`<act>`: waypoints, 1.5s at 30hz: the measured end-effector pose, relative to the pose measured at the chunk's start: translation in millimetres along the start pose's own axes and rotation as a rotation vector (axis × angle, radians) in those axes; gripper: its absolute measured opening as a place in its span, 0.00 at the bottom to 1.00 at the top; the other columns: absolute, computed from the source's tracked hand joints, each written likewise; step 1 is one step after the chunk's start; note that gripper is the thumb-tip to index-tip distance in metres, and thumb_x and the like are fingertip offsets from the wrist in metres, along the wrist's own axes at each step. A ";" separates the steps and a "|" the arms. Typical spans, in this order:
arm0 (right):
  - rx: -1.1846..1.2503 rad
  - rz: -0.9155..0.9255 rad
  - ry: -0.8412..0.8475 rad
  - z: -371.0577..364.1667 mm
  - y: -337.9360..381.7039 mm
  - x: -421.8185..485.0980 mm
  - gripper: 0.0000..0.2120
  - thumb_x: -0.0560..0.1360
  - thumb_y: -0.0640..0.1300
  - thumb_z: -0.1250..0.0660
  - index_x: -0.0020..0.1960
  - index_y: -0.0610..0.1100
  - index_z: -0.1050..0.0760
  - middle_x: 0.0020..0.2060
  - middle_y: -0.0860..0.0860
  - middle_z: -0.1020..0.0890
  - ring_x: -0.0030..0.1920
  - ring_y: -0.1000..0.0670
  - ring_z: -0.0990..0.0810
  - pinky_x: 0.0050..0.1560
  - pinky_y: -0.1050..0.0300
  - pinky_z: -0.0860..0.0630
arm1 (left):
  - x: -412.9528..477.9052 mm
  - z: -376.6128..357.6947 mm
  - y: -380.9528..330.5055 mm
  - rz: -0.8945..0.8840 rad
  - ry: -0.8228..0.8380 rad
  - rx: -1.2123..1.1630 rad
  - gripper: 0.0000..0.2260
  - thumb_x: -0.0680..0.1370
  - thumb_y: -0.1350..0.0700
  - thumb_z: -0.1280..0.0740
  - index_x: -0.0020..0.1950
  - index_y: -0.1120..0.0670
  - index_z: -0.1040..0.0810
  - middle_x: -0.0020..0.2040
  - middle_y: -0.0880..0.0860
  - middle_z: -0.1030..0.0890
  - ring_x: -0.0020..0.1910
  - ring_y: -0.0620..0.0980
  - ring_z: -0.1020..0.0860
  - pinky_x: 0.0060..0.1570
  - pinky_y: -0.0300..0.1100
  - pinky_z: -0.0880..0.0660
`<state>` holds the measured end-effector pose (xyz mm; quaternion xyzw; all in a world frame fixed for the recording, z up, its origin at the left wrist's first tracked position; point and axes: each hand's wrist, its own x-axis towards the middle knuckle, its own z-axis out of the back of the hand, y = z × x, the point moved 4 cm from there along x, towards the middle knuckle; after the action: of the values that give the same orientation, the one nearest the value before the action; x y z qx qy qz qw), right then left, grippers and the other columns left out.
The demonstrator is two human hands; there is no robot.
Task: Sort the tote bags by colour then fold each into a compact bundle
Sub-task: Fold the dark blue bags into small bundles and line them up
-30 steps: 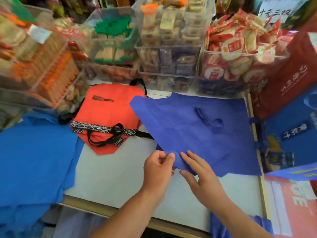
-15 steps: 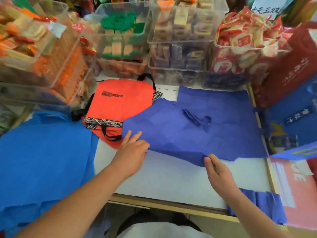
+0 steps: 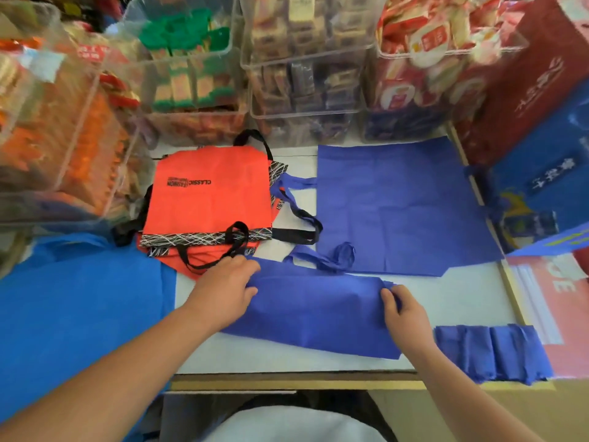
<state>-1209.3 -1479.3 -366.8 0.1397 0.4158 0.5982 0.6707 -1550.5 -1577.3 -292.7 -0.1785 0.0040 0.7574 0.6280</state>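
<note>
While your left hand point(image 3: 228, 290) takes the left end of the half-folded violet tote bag point(image 3: 318, 311) between thumb and fingers, your right hand point(image 3: 406, 314) pinches its right edge, so both grips are closed on cloth. The bag lies across the worktop point(image 3: 446, 301) near its front edge, with the orange bags point(image 3: 210, 199) behind and a folded violet bundle point(image 3: 490, 352) to the right.

surface: white table top point(image 3: 446, 301), wooden front edge | far edge: clear bins point(image 3: 306, 90) of packaged snacks | right edge: tall red carton point(image 3: 522, 74)
</note>
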 end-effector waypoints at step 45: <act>-0.475 0.205 0.512 -5.3 -8.4 0.4 0.17 0.75 0.61 0.29 0.59 0.54 0.17 0.70 0.60 0.25 0.64 0.56 0.23 0.64 0.61 0.29 | -19.9 -69.3 53.3 0.064 0.266 -0.157 0.09 0.85 0.45 0.42 0.52 0.49 0.32 0.43 0.51 0.20 0.43 0.57 0.22 0.41 0.50 0.28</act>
<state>-1207.4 -1482.6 -376.0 -0.1333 0.4036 0.7576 0.4953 -1580.0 -1623.4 -363.7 -0.3257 0.0337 0.7446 0.5817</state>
